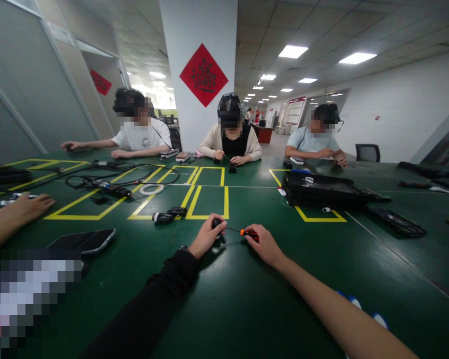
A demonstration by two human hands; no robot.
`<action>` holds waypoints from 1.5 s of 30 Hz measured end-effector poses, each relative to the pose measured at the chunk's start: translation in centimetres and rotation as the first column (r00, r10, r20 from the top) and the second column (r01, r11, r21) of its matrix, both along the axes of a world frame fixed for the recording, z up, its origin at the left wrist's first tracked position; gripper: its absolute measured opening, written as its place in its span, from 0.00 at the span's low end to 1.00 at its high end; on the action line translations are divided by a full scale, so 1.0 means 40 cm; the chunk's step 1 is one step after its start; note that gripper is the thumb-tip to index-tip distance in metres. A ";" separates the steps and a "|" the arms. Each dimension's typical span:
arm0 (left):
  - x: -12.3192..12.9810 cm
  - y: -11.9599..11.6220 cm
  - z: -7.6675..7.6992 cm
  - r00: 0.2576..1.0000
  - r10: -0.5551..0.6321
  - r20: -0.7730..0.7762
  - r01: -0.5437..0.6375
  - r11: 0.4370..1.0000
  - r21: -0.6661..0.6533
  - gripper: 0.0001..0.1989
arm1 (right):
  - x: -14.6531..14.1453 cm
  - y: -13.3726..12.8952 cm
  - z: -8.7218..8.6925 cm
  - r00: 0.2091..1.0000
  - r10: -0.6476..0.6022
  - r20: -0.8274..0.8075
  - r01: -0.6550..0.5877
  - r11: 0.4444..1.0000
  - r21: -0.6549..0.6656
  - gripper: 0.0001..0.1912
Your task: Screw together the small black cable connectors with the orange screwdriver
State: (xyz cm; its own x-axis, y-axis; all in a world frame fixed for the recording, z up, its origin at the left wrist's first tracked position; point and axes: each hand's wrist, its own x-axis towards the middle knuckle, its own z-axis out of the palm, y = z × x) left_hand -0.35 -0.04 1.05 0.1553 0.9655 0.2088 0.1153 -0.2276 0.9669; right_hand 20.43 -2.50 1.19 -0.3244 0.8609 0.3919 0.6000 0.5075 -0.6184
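Observation:
My left hand (205,236) is closed around a small black rounded object (216,223), just above the green tabletop; its exact kind I cannot make out. In my right hand (265,242) is a screwdriver (250,234) with an orange and black handle. Its thin shaft points left and its tip meets, or comes very close to, the black object; the exact contact is too small to tell. Slightly beyond my left hand lie black cylindrical pieces (163,217), one with a white end.
Black cables (108,187) and a white coil (151,189) lie on the table at left, near a phone (84,242). Black trays (322,188) are stacked at right, beside a black device (396,222). Several people sit around; another person's hand (24,212) rests at far left.

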 end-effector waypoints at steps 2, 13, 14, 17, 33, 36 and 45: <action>-0.001 0.000 -0.002 1.000 -0.006 -0.022 0.007 1.000 0.028 0.13 | 0.000 0.000 -0.001 1.000 0.000 -0.011 0.000 1.000 -0.006 0.09; -0.003 0.001 0.000 0.994 0.022 -0.104 -0.012 0.996 0.094 0.12 | 0.002 0.006 0.002 1.000 -0.007 0.020 0.007 1.000 0.012 0.08; -0.003 0.001 -0.001 0.994 0.029 -0.109 -0.018 0.995 0.102 0.12 | 0.002 0.006 0.003 1.000 -0.005 0.010 0.005 1.000 0.010 0.08; -0.005 0.002 -0.004 0.992 0.044 -0.121 -0.030 0.992 0.121 0.12 | 0.001 0.003 0.005 1.000 0.009 -0.021 -0.009 1.000 0.004 0.09; -0.005 -0.002 0.004 0.988 0.027 -0.149 -0.009 0.993 0.118 0.11 | 0.001 -0.001 0.008 0.998 0.018 -0.063 -0.017 1.000 0.011 0.09; -0.005 -0.004 0.007 0.987 0.031 -0.159 -0.013 0.994 0.113 0.11 | 0.002 0.000 0.005 0.999 -0.017 -0.039 0.017 1.000 -0.003 0.11; -0.007 -0.003 0.002 0.989 0.021 -0.147 -0.003 0.992 0.123 0.11 | 0.006 0.007 0.002 1.000 -0.029 -0.001 0.029 0.999 -0.015 0.07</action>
